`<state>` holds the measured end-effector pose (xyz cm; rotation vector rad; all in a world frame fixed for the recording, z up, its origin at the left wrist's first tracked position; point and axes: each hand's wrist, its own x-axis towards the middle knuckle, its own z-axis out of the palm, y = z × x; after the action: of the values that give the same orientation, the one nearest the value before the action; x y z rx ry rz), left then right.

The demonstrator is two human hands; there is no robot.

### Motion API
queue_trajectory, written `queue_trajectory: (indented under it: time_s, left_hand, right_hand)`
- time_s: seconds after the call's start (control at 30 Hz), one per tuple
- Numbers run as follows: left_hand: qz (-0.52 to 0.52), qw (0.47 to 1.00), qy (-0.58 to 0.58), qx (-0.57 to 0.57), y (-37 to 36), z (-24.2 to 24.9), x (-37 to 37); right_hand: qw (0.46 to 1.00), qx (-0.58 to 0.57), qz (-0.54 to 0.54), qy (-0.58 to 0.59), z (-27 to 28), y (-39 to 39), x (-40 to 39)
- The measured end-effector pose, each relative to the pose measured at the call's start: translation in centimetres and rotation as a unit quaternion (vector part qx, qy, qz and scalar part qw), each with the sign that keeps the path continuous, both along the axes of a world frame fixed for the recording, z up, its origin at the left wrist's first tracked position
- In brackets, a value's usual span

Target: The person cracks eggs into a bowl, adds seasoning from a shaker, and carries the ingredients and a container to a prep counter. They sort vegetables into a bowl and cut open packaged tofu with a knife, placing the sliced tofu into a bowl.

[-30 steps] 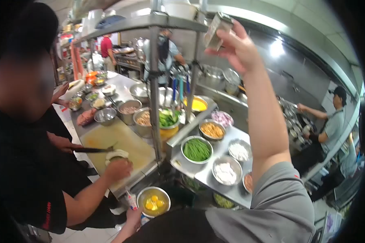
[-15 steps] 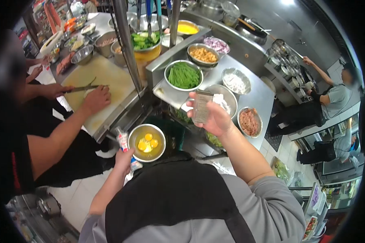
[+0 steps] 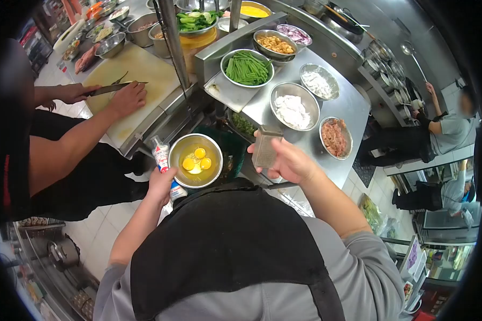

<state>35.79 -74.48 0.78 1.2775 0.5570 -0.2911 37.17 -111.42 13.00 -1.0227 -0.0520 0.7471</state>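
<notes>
The right hand (image 3: 292, 160) has brought the shaker (image 3: 265, 150) down from overhead to chest height, fingers clasped around it, long axis upright, cap up. The left hand (image 3: 163, 184) grips a steel bowl of egg yolks (image 3: 196, 160) and a small bottle (image 3: 163, 160). Beyond, steel counter (image 3: 353, 107) carries ingredient bowls in a busy kitchen.

Grey shirt under a black apron.
Wore short grey sleeves reaching the upper arms, forearms bare below; black apron bib (image 3: 225, 241) covered the chest, with a black strap crossing the grey cloth on the right side. Bare left hand (image 3: 162, 184) and right hand (image 3: 290, 163), without gloves.
</notes>
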Motion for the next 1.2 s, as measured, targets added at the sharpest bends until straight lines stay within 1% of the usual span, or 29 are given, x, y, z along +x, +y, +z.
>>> queue_trajectory:
  time_s: [0.07,0.13,0.23,0.27,0.37,0.4,0.47,0.53,0.57,0.6,0.63,0.67,0.7,0.73,0.77,0.8,0.83,0.9,0.93,0.97,1.03,1.07,1.17,1.2]
  left_hand:
    - [0.003,1.0,-0.003,0.001,-0.2,0.4,-0.2]
    - [0.007,1.0,-0.009,-0.006,-0.2,0.6,-0.5]
    - [0.003,1.0,-0.009,0.023,0.0,-0.3,-0.4]
    - [0.016,0.999,-0.017,0.033,-0.2,-0.8,-0.5]
    - [-0.022,0.999,-0.02,0.031,-0.8,0.3,-0.7]
    - [-0.021,0.998,-0.018,0.05,-0.8,-0.1,-0.7]
    - [-0.024,0.997,-0.014,0.07,-0.8,-1.3,-0.5]
    - [-0.022,0.998,-0.027,0.052,-1.4,-0.6,-0.5]
    - [-0.023,0.998,-0.034,0.042,-1.7,-0.1,-0.6]
    - [-0.027,0.998,-0.015,0.052,-1.8,0.2,-0.5]
    - [-0.026,0.999,-0.015,0.042,-2.1,0.6,-0.4]
    - [-0.025,0.999,-0.014,0.033,-2.4,1.0,-0.4]
    - [-0.025,0.999,-0.014,0.024,-2.7,1.7,-0.4]
    - [-0.023,1.0,-0.01,0.017,-3.1,2.4,-0.4]
    - [-0.021,1.0,-0.006,0.009,-3.4,3.2,-0.4]
    - [-0.019,1.0,-0.002,0.002,-3.6,3.5,-0.3]
    - [-0.021,1.0,-0.008,-0.003,-3.7,3.4,-0.1]
    - [-0.025,0.999,-0.019,-0.013,-3.8,3.1,0.2]
    - [-0.03,0.999,-0.02,-0.005,-3.9,3.6,0.4]
    - [-0.027,0.999,-0.021,-0.006,-4.1,3.8,0.5]
    - [-0.027,0.999,-0.022,-0.006,-4.4,4.1,0.6]
    - [-0.022,0.999,-0.03,-0.008,-4.6,4.5,0.6]
    - [-0.025,0.999,-0.036,-0.006,-4.8,5.2,0.7]
    - [-0.027,0.999,-0.026,-0.015,-4.9,5.9,0.5]
  right_hand:
    - [0.993,0.108,-0.003,0.046,-0.6,0.3,-0.6]
    - [0.991,0.114,0.006,0.065,-1.5,0.2,-0.5]
    - [0.992,0.103,0.007,0.077,-1.5,0.7,-0.7]
    - [0.992,0.096,0.007,0.078,-1.3,1.1,-0.8]
    - [0.991,0.102,0.023,0.081,-1.5,1.5,-0.8]
    - [0.992,0.101,0.022,0.076,-1.3,1.8,-0.9]
    - [0.998,0.049,0.009,0.023,-1.6,2.3,-0.7]
    - [1.0,0.012,-0.004,-0.021,-0.4,2.5,-0.3]
    - [0.992,-0.088,0.014,-0.087,0.3,2.5,0.2]
    - [0.97,-0.188,0.031,-0.153,0.9,2.3,0.7]
    - [0.932,-0.286,0.046,-0.218,1.5,2.2,1.3]
    - [0.883,-0.361,0.027,-0.298,2.3,2.3,1.7]
    - [0.818,-0.415,-0.006,-0.397,4.2,2.9,2.0]
    - [0.74,-0.461,-0.039,-0.489,6.5,3.5,2.2]
    - [0.653,-0.462,-0.082,-0.595,8.0,3.8,2.9]
    - [0.573,-0.468,-0.132,-0.66,9.7,4.2,3.2]
    - [0.52,-0.454,-0.169,-0.704,11.6,4.7,3.2]
    - [0.455,-0.461,-0.248,-0.72,13.7,5.8,2.7]
    - [0.448,-0.427,-0.258,-0.742,13.2,6.2,3.2]
    - [0.477,-0.397,-0.242,-0.746,11.2,7.2,3.6]
    - [0.467,-0.469,-0.1,-0.743,8.1,8.7,3.5]
    - [0.475,-0.475,-0.085,-0.736,7.8,9.1,3.2]
    - [0.443,-0.448,-0.152,-0.761,10.0,9.5,3.4]
    - [0.448,-0.455,-0.126,-0.759,9.9,9.8,3.2]
